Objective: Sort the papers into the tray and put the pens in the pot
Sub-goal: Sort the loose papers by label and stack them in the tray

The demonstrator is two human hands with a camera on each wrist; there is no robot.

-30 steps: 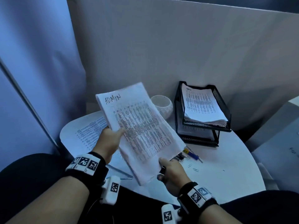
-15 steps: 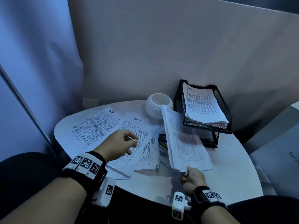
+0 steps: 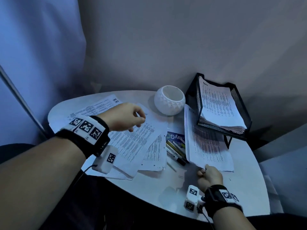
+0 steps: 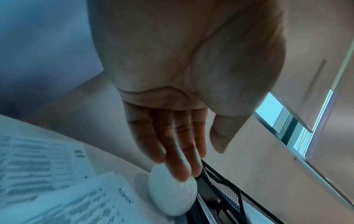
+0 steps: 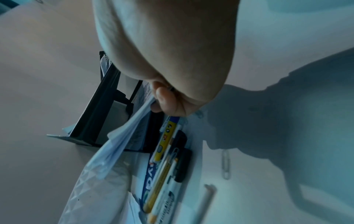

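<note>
"H.R" handwritten on top of the far left paper (image 3: pixel 106 105). "Admin" on the top sheet in the black tray (image 3: pixel 239 130). Printed rows too small to read.

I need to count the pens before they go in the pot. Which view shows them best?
The right wrist view: the pens lie close below the right hand, side by side, labels showing. The head view shows pens small between paper stacks, partly covered by the held stack. The left wrist view shows none.
</note>
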